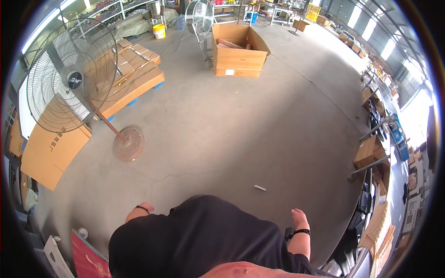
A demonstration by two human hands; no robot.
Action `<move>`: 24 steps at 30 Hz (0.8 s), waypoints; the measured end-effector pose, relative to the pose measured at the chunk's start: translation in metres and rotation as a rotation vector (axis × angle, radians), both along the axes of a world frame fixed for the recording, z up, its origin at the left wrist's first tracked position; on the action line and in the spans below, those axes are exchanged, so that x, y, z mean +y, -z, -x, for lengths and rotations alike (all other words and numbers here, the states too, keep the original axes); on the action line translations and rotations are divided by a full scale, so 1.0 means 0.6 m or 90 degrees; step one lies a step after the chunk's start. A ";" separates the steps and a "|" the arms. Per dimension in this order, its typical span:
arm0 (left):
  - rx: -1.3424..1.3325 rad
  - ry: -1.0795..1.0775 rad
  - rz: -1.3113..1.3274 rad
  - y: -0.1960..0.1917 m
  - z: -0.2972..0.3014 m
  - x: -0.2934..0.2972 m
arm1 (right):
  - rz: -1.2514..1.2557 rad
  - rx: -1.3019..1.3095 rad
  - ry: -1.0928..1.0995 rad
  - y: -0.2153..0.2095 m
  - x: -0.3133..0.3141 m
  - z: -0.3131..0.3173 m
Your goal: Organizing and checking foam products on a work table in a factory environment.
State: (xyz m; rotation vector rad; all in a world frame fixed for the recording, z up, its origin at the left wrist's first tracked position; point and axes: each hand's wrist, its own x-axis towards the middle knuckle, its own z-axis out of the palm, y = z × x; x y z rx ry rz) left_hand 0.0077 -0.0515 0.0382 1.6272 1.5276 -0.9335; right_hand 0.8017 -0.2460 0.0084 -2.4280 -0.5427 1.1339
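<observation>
My left hand [147, 206] hangs low at my left side, a dark band on its wrist, partly hidden by my black shirt. Its fingers look loosely stretched, with nothing seen in them. On the other side, my right hand [299, 216] hangs away from my body, a black band on its wrist. Its fingers are loosely open and hold nothing that I can see. Neither hand touches any object. A small white stick-like piece [260, 188] lies on the concrete floor [222, 129] ahead, nearer to my right hand.
A pedestal fan [74, 79] stands at left by flattened cardboard [134, 83] on a blue pallet. Ahead are an open carton [238, 60], a drum fan [200, 17] and a yellow bucket [159, 31]. A loaded workbench [391, 162] runs along the right. A red panel [88, 255] is behind left.
</observation>
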 end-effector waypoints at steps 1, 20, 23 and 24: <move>-0.012 -0.169 0.004 -0.021 -0.003 -0.017 | -0.038 0.025 0.010 -0.004 0.034 0.006; -0.181 -0.229 -0.422 0.010 -0.059 0.504 | 0.177 0.009 -0.255 -0.187 0.441 0.138; -0.205 -0.276 -0.429 -0.012 -0.059 0.505 | 0.211 0.030 -0.311 -0.179 0.453 0.147; -0.200 -0.312 -0.398 -0.010 -0.055 0.494 | 0.213 0.030 -0.319 -0.179 0.455 0.150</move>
